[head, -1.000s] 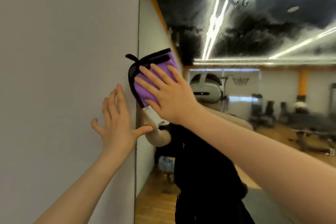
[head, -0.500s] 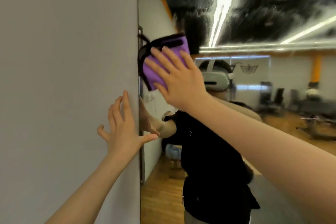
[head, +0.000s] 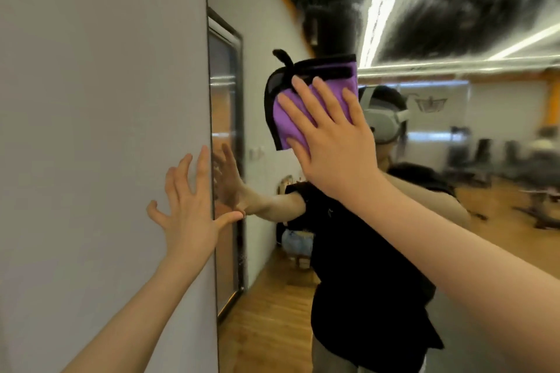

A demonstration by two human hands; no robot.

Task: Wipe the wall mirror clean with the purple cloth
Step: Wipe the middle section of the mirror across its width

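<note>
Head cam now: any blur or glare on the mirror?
Head view: ceiling strip lights glare in the mirror top right; reflected room at right is smeared; right hand and purple cloth stay sharp; wide-angle bend at the edges.

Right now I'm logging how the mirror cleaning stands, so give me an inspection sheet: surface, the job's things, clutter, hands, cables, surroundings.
Surface: wall mirror meets the plain grey wall at a vertical edge; hazy smears streak its upper part.
Job's things: purple cloth with black trim, folded, flat against the glass at head height.
Clutter: nothing seen.
Hands: right hand presses the cloth to the mirror with straight, spread fingers; left hand rests open on the grey wall, its thumb reaching the mirror's edge.
Cables: nothing seen.
Surroundings: all reflected: wood floor, a dark-framed door, strip lights on a dark ceiling, blurred equipment, the person in a black top.
</note>
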